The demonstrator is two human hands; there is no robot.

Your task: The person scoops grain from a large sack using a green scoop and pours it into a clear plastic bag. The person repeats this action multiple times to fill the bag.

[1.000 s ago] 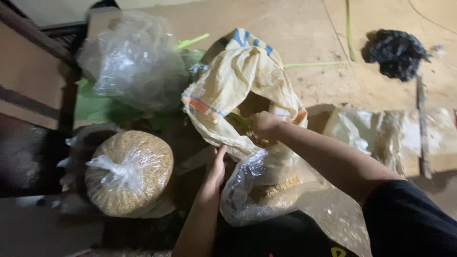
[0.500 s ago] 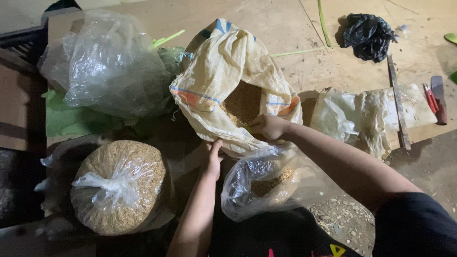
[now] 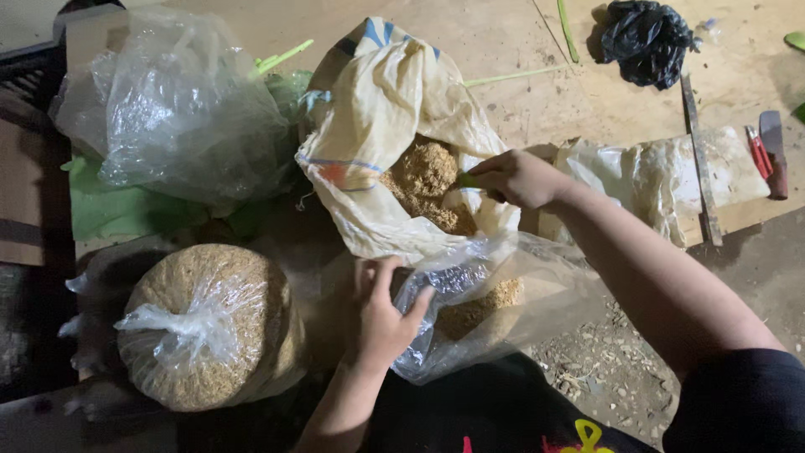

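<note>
My left hand (image 3: pixel 379 312) grips the rim of a clear plastic bag (image 3: pixel 503 298) that lies open in front of me, partly filled with brown sawdust-like material. My right hand (image 3: pixel 513 178) is at the mouth of a pale woven sack (image 3: pixel 387 109) holding the same brown material (image 3: pixel 423 180). It is closed on a small green thing, mostly hidden by the fingers. The sack stands just behind the clear bag, its rim folded down.
A tied clear bag full of brown material (image 3: pixel 205 323) sits at the lower left. An empty crumpled clear bag (image 3: pixel 180 109) lies over green sheets at the upper left. A black bag (image 3: pixel 646 38), a metal bar (image 3: pixel 698 159) and a red-handled tool (image 3: pixel 759 151) lie at the right.
My right hand has come up out of the sack's mouth toward its right rim. The left hand has shifted its grip on the clear bag's rim. The view has moved closer.
</note>
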